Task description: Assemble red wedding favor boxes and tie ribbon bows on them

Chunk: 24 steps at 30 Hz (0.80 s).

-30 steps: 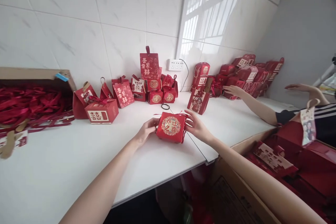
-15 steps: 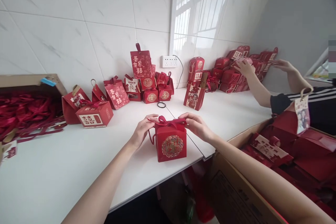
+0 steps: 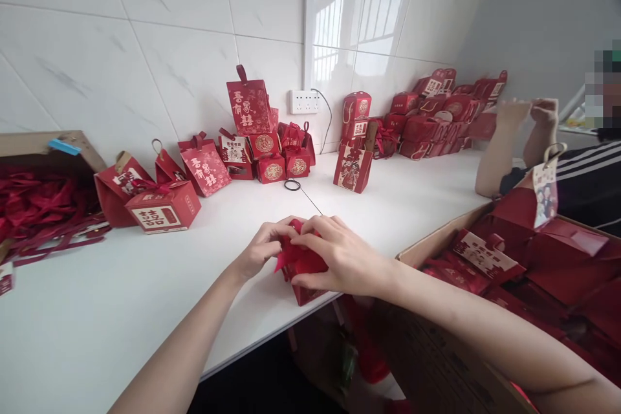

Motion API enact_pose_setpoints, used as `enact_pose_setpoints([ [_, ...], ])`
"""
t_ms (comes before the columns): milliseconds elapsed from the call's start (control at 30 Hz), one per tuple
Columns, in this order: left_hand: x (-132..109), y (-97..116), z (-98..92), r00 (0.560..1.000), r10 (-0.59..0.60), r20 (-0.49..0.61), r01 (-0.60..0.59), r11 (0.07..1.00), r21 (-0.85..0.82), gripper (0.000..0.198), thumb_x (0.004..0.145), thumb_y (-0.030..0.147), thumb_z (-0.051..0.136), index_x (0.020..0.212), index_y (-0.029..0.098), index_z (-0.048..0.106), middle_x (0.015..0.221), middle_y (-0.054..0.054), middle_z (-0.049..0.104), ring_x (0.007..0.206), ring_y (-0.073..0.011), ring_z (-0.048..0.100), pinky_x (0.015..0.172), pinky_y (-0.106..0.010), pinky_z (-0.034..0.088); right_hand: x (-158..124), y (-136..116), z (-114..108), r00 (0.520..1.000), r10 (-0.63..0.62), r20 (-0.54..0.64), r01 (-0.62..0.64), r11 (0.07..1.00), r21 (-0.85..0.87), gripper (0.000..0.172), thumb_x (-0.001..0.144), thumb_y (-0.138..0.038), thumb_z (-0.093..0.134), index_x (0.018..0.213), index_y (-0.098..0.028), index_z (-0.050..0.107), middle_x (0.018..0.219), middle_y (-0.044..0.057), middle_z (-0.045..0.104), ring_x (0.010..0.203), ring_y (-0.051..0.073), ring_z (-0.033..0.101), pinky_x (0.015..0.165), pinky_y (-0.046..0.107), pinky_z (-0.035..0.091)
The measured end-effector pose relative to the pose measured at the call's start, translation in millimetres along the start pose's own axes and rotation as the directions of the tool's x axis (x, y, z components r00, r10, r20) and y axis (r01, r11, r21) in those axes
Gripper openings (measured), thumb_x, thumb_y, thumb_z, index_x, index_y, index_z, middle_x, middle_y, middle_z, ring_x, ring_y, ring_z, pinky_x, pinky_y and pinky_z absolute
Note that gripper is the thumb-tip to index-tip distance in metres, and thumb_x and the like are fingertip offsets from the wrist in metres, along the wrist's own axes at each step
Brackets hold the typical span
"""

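Note:
A red gift box [image 3: 305,295] stands at the table's front edge, turned so one lower corner points toward me. My left hand [image 3: 263,250] is closed at its left side, fingers curled on the red ribbon bow [image 3: 282,259] over the lid. Spread over the top is my right hand [image 3: 334,255], its fingertips at the bow and its thumb lower against the box's front. It covers much of the lid and the printed face. The exact finger contact on the ribbon is partly hidden.
Several finished red boxes [image 3: 165,207] line the wall. Left is a carton of red ribbons [image 3: 43,200]; right, a carton [image 3: 412,252] of folded red boxes. A black ring [image 3: 292,185] lies on the white table [image 3: 194,297]. A co-worker's raised arms [image 3: 514,136] are at right.
My right hand has moved left over the box, which has turned with a corner toward me. The co-worker's hands have drawn back from the stacked boxes. The view has shifted slightly.

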State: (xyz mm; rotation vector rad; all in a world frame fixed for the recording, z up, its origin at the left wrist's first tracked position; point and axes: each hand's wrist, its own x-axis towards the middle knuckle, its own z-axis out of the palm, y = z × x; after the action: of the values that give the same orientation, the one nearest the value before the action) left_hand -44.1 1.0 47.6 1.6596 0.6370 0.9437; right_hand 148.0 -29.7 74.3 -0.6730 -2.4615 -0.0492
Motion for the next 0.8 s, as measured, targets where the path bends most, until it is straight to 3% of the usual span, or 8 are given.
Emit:
enact_pose_setpoints([
  [100, 1.6, -3.0, -3.6, 0.997, -0.074, 0.02, 0.076, 0.99, -0.123, 0.022, 0.05, 0.022, 0.046, 0.061, 0.017, 0.063, 0.088, -0.009, 0.061, 0.085, -0.0276, 0.055, 0.074, -0.04, 0.045, -0.8, -1.9, 3.6, 0.999, -0.001, 0.053, 0.001, 1.0, 0.007, 0.04, 0.078, -0.045, 0.065, 0.104, -0.016, 0.061, 0.103, 0.012, 0.056, 0.096, 0.024, 0.054, 0.086, 0.043, 0.044],
  [233, 3.3, -1.6, -3.7, 0.99, -0.11, -0.088, 0.093, 0.98, -0.178, 0.014, 0.066, 0.029, 0.052, 0.063, 0.016, 0.052, 0.097, -0.01, 0.065, 0.083, -0.0248, 0.058, 0.072, -0.037, 0.045, -6.8, -2.1, 0.6, 0.995, -0.026, 0.093, 0.023, 0.999, 0.029, 0.03, 0.08, -0.041, 0.064, 0.097, -0.017, 0.06, 0.097, 0.009, 0.058, 0.092, 0.022, 0.053, 0.086, 0.041, 0.042],
  [333, 5.1, 4.3, 1.0, 0.985, -0.065, -0.161, 0.069, 0.998, 0.015, 0.018, 0.075, 0.033, 0.058, 0.079, 0.016, 0.054, 0.101, -0.009, 0.065, 0.093, -0.0226, 0.058, 0.081, -0.034, 0.045, -11.5, -6.1, -0.7, 0.997, -0.044, 0.061, 0.042, 0.998, 0.04, 0.012, 0.085, -0.028, 0.055, 0.086, -0.017, 0.057, 0.089, 0.007, 0.058, 0.083, 0.018, 0.052, 0.083, 0.036, 0.043],
  [433, 9.5, 9.7, 6.8, 0.978, -0.035, -0.208, 0.071, 0.983, 0.168, 0.03, 0.075, 0.036, 0.061, 0.098, 0.016, 0.056, 0.094, -0.007, 0.065, 0.094, -0.0215, 0.059, 0.08, -0.032, 0.047, -14.0, -12.7, 3.6, 0.998, -0.066, 0.005, 0.066, 0.997, -0.029, 0.013, 0.086, -0.021, 0.046, 0.093, -0.016, 0.055, 0.083, 0.007, 0.057, 0.078, 0.019, 0.05, 0.083, 0.038, 0.043],
  [500, 12.8, 12.1, 9.3, 0.97, -0.033, -0.239, 0.091, 0.967, 0.237, 0.031, 0.075, 0.037, 0.06, 0.098, 0.016, 0.058, 0.089, -0.006, 0.064, 0.088, -0.0202, 0.06, 0.078, -0.031, 0.048, -14.1, -16.5, 9.1, 0.997, -0.075, -0.004, 0.074, 0.989, -0.13, 0.02, 0.085, -0.023, 0.046, 0.1, -0.013, 0.054, 0.08, 0.008, 0.056, 0.076, 0.021, 0.049, 0.083, 0.043, 0.043],
  [600, 14.5, 17.1, 11.2, 0.972, -0.047, -0.23, 0.126, 0.933, 0.338, 0.024, 0.077, 0.038, 0.057, 0.088, 0.016, 0.062, 0.085, -0.004, 0.064, 0.081, -0.0182, 0.061, 0.076, -0.03, 0.049, -13.4, -18.2, 15.4, 0.994, -0.106, -0.012, 0.099, 0.963, -0.251, 0.013, 0.087, -0.019, 0.045, 0.083, -0.015, 0.057, 0.075, 0.008, 0.053, 0.072, 0.021, 0.05, 0.076, 0.041, 0.045],
  [667, 12.0, 22.8, 14.1, 0.975, -0.05, -0.215, 0.134, 0.908, 0.397, 0.025, 0.082, 0.04, 0.051, 0.084, 0.017, 0.063, 0.083, -0.003, 0.065, 0.079, -0.0179, 0.06, 0.075, -0.03, 0.049, -15.0, -16.3, 13.7, 0.991, -0.12, -0.057, 0.106, 0.974, -0.201, 0.022, 0.091, -0.016, 0.041, 0.075, -0.016, 0.057, 0.074, 0.007, 0.054, 0.068, 0.018, 0.051, 0.068, 0.033, 0.047],
  [800, 3.3, 32.9, 31.9, 0.983, -0.04, -0.179, 0.138, 0.802, 0.582, 0.031, 0.085, 0.045, 0.046, 0.086, 0.019, 0.063, 0.089, -0.003, 0.064, 0.085, -0.0191, 0.059, 0.078, -0.031, 0.047, -28.7, -7.7, -4.3, 0.972, -0.136, -0.193, 0.144, 0.989, 0.029, 0.019, 0.095, -0.019, 0.041, 0.094, -0.015, 0.059, 0.082, 0.007, 0.06, 0.071, 0.013, 0.057, 0.064, 0.023, 0.05],
])
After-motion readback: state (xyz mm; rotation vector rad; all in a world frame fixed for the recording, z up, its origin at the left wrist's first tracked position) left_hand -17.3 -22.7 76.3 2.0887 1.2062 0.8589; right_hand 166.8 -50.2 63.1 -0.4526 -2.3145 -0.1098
